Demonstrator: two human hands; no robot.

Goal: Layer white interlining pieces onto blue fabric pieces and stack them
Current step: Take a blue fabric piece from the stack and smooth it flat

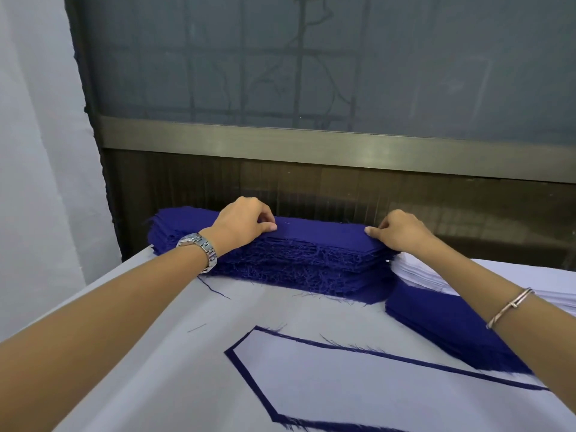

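Blue fabric stack (311, 254): far centre.
White interlining stack (417, 271): right, adjoining.
Left hand (243, 222): I see curled fingers pinching top blue piece (321, 228).
Right hand (402, 232): likewise, right end.

Blue fabric stack (311, 251) under left hand (240, 222) and right hand (400, 233): matt woven cloth, edges rough, frayed. White interlining piece (358, 385) nearer than the hands: smooth, matt. Left-wrist watch (199, 249), right-wrist bangle (509, 307): polished metal.

I see a large window of dusty grey frosted glass (405, 63), a barred grille's shadow (299, 88) faint behind it. A brushed bronze metal rail (311, 145) runs along its bottom edge above a dark ribbed panel (343, 188), and a plain white wall (34, 135) stands left of the window. A white cloth-covered table (187, 369) lies below it.
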